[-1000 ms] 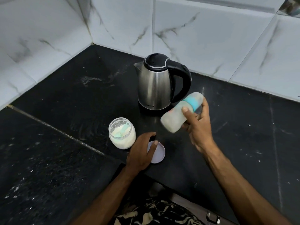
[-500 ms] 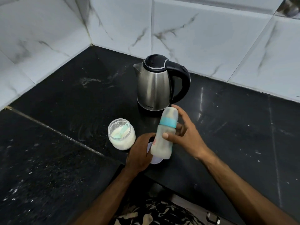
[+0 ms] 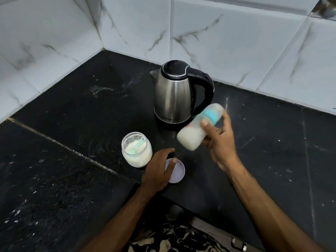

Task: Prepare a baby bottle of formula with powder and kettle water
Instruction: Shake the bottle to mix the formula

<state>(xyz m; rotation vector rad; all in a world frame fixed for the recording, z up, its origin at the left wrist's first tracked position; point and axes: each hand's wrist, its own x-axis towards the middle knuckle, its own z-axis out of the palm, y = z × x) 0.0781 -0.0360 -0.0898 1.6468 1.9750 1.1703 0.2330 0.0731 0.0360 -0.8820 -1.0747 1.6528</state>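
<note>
While the right hand [image 3: 220, 140] grips the tilted, blurred baby bottle [image 3: 198, 130] of milky liquid above the worktop [image 3: 272, 151], the left hand [image 3: 160, 170] rests with loosely curled fingers on the jar lid [image 3: 177, 172]. The powder jar [image 3: 136, 150] stands just left of it, the kettle [image 3: 174, 95] beyond both hands.

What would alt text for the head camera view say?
The right hand grips a tilted, capped baby bottle of milky formula above a black counter. The left hand rests on a lid beside an open powder jar, kettle behind.
</note>
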